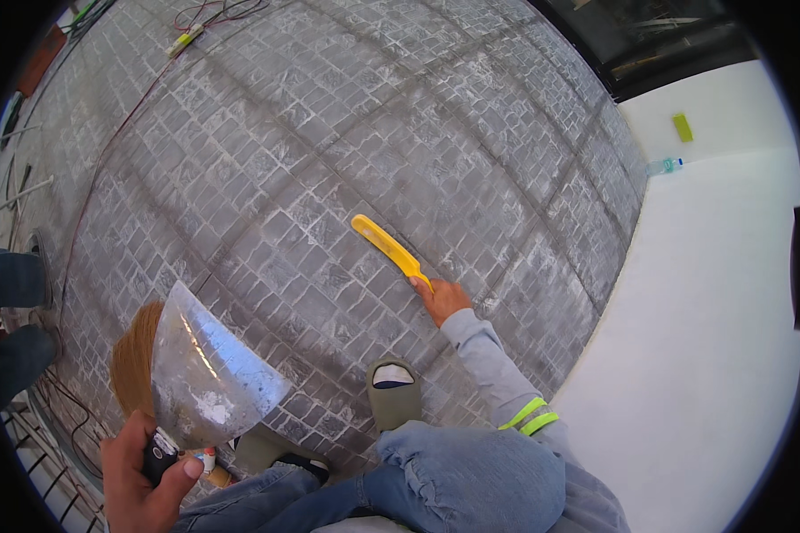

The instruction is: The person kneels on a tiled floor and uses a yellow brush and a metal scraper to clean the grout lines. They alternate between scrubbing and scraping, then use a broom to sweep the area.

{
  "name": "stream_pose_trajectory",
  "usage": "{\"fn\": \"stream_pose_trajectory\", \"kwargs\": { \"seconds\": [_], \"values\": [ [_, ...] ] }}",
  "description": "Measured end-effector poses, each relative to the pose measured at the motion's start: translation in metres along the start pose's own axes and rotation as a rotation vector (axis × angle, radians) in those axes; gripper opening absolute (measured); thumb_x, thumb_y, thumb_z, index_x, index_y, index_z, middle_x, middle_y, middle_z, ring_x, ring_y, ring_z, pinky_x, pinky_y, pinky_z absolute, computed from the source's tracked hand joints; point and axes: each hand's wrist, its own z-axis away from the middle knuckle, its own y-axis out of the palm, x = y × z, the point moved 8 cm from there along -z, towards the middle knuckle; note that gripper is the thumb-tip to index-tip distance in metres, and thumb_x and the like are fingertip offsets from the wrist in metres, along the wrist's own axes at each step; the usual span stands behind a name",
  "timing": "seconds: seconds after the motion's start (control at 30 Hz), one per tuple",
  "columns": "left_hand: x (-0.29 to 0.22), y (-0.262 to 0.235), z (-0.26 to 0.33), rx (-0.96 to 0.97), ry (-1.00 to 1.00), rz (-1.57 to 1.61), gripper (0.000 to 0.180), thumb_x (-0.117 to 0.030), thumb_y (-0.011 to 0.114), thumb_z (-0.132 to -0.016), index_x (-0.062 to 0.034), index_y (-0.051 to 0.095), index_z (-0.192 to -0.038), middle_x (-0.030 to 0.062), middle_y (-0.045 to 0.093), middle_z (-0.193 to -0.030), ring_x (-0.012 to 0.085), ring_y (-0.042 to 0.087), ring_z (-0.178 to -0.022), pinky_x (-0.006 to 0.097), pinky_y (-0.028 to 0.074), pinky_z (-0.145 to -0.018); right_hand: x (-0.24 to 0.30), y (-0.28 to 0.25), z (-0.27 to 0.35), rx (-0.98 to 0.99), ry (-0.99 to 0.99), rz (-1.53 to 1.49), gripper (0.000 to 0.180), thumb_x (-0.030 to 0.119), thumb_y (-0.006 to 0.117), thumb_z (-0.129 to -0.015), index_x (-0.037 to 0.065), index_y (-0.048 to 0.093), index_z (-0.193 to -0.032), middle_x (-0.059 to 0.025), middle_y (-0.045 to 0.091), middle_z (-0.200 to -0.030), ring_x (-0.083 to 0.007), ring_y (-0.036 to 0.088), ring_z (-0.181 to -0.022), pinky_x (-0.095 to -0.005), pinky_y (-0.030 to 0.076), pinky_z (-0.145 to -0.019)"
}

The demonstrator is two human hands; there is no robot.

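My right hand (446, 300) is wrapped round the narrow end of a long, curved yellow brush (387, 242), low over the grey paving (329, 169). A dark strip shows along its far edge; the bristles themselves are hard to make out. At the lower left, my left hand (138, 475) grips the black handle of a fan-shaped, see-through dustpan (209, 364). White residue smears the pan near its handle. Partly hidden behind it are the brown bristles of a broom (133, 351); whether anything touches them I cannot tell.
White wall (693, 338) curves along the right, with a clear bottle (664, 166) and a yellow-green block (682, 127) by it. Red cable (116, 142) runs down the left to a yellow-green item (186, 41). Another person's legs (9, 280) stand at the left edge.
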Motion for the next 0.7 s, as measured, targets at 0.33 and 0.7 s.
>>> {"fn": "stream_pose_trajectory", "kwargs": {
  "seconds": [0.33, 0.7],
  "values": [
    [0.046, -0.006, -0.002, 0.003, -0.021, 0.371, 0.033, -0.011, 0.064, -0.09, 0.0023, 0.053, -0.118, 0.0004, 0.053, -0.089, 0.0048, 0.043, -0.067, 0.019, 0.035, -0.057, -0.075, 0.015, 0.097, 0.081, 0.103, 0.055, 0.064, 0.062, 0.039, -0.092, 0.005, 0.068, -0.086, -0.0234, 0.063, -0.07, -0.0448, 0.061, -0.068, -0.053, 0.048, -0.064],
    [0.004, 0.001, -0.004, -0.004, 0.076, 0.288, 0.029, -0.017, 0.065, -0.09, 0.0007, 0.055, -0.111, -0.0015, 0.05, -0.084, 0.0068, 0.04, -0.07, 0.021, 0.033, -0.059, -0.06, 0.009, 0.084, 0.003, 0.108, 0.042, 0.068, 0.066, 0.038, -0.091, 0.005, 0.067, -0.086, -0.021, 0.064, -0.071, -0.0426, 0.063, -0.069, -0.051, 0.049, -0.064]
  ]
}}
